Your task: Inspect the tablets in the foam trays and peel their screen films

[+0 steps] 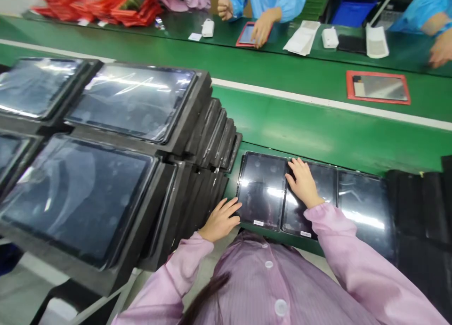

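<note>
Three dark, glossy tablet screens lie side by side on the green bench in front of me. The left screen [263, 183] and the middle screen [319, 179] each carry a small white label at the near edge. My right hand [302, 181] rests with fingers stretched out over the upper left of the middle screen, near the seam with the left one. My left hand [222, 219] has its fingers spread, their tips at the left screen's left edge. Beyond my right sleeve lies the right screen [365, 202], partly covered by the arm.
Tall stacks of black foam trays [203, 87] holding film-covered screens [137, 99] rise at my left. Black foam pieces [420, 198] stand at the right. Across the green conveyor [282, 122], a red-framed panel [379, 87] lies, and people in blue and pink sleeves work behind it.
</note>
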`<state>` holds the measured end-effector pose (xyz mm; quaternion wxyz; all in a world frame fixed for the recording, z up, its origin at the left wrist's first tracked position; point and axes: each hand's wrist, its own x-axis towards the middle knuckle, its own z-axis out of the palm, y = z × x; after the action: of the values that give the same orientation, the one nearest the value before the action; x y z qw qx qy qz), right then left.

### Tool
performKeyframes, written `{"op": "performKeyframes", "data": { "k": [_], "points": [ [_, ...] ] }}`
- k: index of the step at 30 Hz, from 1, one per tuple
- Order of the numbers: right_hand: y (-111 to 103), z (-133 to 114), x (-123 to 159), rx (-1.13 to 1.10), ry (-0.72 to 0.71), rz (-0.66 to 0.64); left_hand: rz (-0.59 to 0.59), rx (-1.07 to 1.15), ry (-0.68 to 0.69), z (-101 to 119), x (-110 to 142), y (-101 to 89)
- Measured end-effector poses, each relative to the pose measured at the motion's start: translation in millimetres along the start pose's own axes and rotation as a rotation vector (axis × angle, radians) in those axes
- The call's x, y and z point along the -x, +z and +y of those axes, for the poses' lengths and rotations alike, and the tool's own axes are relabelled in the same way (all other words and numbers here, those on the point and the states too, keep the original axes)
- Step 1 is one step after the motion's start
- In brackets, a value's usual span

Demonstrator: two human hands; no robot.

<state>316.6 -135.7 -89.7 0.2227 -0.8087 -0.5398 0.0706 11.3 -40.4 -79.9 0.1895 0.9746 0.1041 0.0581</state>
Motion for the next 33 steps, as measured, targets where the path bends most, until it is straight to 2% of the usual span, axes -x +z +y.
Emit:
{"op": "performKeyframes", "data": {
  "k": [4,7,9,13,15,17,22,24,26,28,30,32,33],
  "points": [
    [-11.7,-7.1,20.6,-0.098,0.066,-0.03,0.135,-0.018,0.076,0.8,0.8,-1.6],
    [-23.5,-12.4,36.7,-0.191,0.144,-0.023,0.256,0.118,-0.022,3.3,-4.8,2.7],
    [-30.9,-14.9,46.2,-0.264,0.212,-0.001,0.387,0.278,-0.259,5.5,-15.2,7.5],
    [-39.9,-17.2,60.7,-0.453,0.359,0.062,0.908,0.834,-0.979,6.7,-45.1,15.1],
    [-40.0,-18.0,65.9,-0.544,0.431,0.092,1.099,1.116,-1.142,4.1,-54.5,15.5],
    [-37.1,-19.9,70.0,-0.645,0.502,0.111,1.148,1.304,-1.161,0.9,-55.0,13.5],
    [-23.6,-34.5,70.0,-0.941,0.668,0.127,1.095,1.493,-1.15,4.9,-32.6,6.2],
    [-20.4,-42.6,59.7,-1.059,0.714,0.077,1.065,1.456,-1.08,12.1,-22.8,5.5],
    [-19.7,-49.3,40.9,-1.152,0.762,0.01,0.993,1.312,-0.942,18.9,-13.5,6.8],
    [-20.2,-53.6,16.1,-1.176,0.825,-0.044,0.802,1.052,-0.74,23.0,-4.1,9.4],
    [-19.6,-57.4,-8.6,-1.075,0.877,-0.09,0.534,0.723,-0.493,24.1,4.8,12.2],
    [-16.7,-64.9,-24.8,-0.807,0.831,-0.135,0.323,0.424,-0.297,24.2,11.8,14.3],
    [-15.1,-71.1,-27.4,-0.636,0.749,-0.154,0.268,0.31,-0.241,24.5,14.1,15.1]
  ]
}}
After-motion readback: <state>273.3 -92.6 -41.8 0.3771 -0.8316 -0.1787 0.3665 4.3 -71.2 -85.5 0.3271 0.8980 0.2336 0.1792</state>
